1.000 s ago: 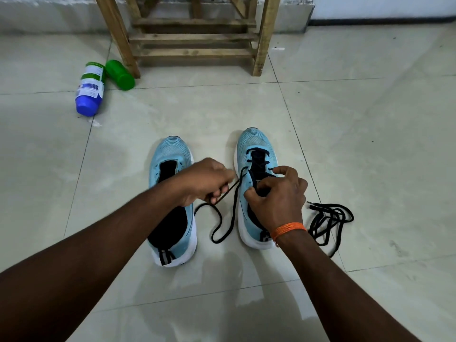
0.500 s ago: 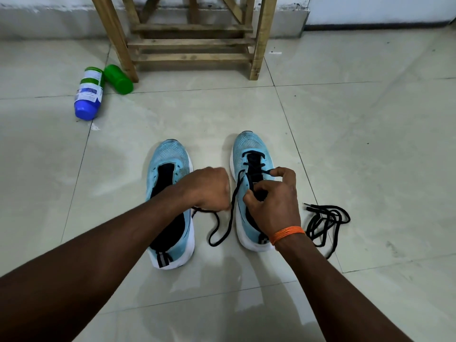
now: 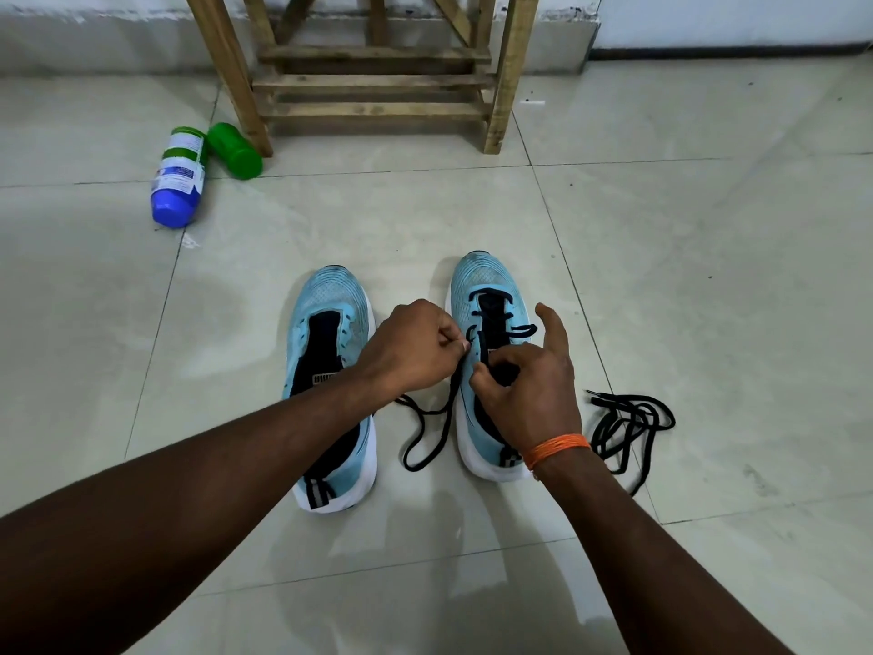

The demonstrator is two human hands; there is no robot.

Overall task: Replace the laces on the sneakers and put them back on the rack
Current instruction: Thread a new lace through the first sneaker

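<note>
The left hand [image 3: 411,347] is seen knuckles-up at the inner edge of the right sneaker [image 3: 482,276], with the black lace [image 3: 425,439] pinched tight between thumb and fingertips just beside an eyelet. The right hand [image 3: 524,385] is laid over the tongue, index finger stuck out straight toward the toe. The thumb and other fingers are curled in, apparently nipping the same lace, though that contact is hidden under the knuckles. An orange thread [image 3: 557,449] is worn at that wrist. The lace is crossed through the front eyelets only, and its slack is looped on the tile in the gap between the right sneaker and the left sneaker [image 3: 333,295], which is parted from it and crossed by the left forearm. A spare lace [image 3: 628,423] is heaped just beside the right heel. Bare floor is left between the toes and the wooden rack [image 3: 378,82]. A blue-capped bottle [image 3: 177,182] and a green bottle [image 3: 236,151] are lying touching, well apart from the shoes, by the rack's leg. Against half a second ago, the right index finger has been lifted from its curl, and the left hand has been brought in closer to the eyelets. Both sneakers are found where they were.
</note>
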